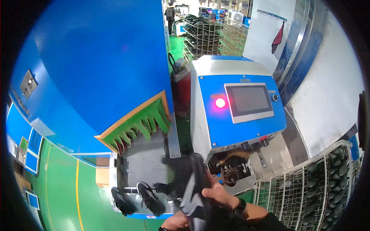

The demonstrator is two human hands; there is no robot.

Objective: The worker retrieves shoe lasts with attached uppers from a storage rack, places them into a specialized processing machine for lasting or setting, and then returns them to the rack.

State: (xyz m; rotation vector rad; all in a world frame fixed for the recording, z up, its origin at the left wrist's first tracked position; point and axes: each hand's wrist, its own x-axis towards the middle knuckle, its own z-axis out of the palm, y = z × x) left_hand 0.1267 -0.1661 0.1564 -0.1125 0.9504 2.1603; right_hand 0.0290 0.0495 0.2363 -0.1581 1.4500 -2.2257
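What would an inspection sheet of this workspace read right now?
Surface: grey perforated bed, two dark shoes at its front end.
Job's things: grey-striped shoe in hand, partly blurred.
Clutter: brown box beside the bed.
Hands: right hand grips the grey-striped shoe's side; left hand at its lower end, partly hidden.
Cables: thin line below the bed, perhaps one.
Surroundings: blue machine with green flaps, control panel with red light lit, wire rack.

Someone's bare left hand [176, 221] and right hand [219, 193] grip partly blurred black-and-grey footwear [191, 192] near that blue-and-white machine [246, 133], its round red light [220, 102] glowing; two black shoes [149, 199] stand by the grey perforated conveyor [144, 165].
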